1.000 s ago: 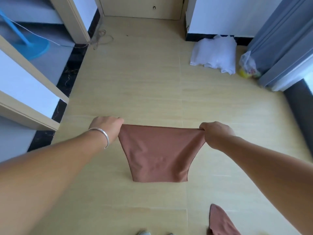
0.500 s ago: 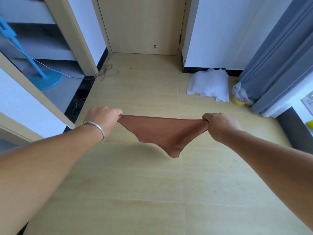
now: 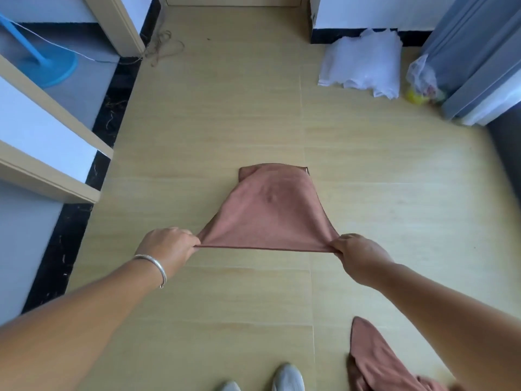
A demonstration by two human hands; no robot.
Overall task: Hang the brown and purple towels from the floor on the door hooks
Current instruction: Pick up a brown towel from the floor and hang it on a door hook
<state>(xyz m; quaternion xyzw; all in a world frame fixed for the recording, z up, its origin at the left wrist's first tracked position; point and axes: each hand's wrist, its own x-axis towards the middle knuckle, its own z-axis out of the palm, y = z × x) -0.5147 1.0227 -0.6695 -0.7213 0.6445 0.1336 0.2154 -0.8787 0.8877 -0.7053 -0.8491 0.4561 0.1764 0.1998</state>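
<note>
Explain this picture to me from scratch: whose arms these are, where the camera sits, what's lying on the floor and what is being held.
There is no machine here. A person wears a wide-angle camera on the head, looking forward and down, so the two arms reaching in from the bottom are the person's own. The left hand, with a silver bracelet on its wrist, and the right hand each pinch a corner of a brown towel and hold its near edge stretched between them, above the wooden floor. Another brown cloth lies on the floor at the lower right, beside the person's grey shoes. Farther off lie a white cloth pile and a plastic bag by the grey curtain. A blue fan base stands at the upper left.
</note>
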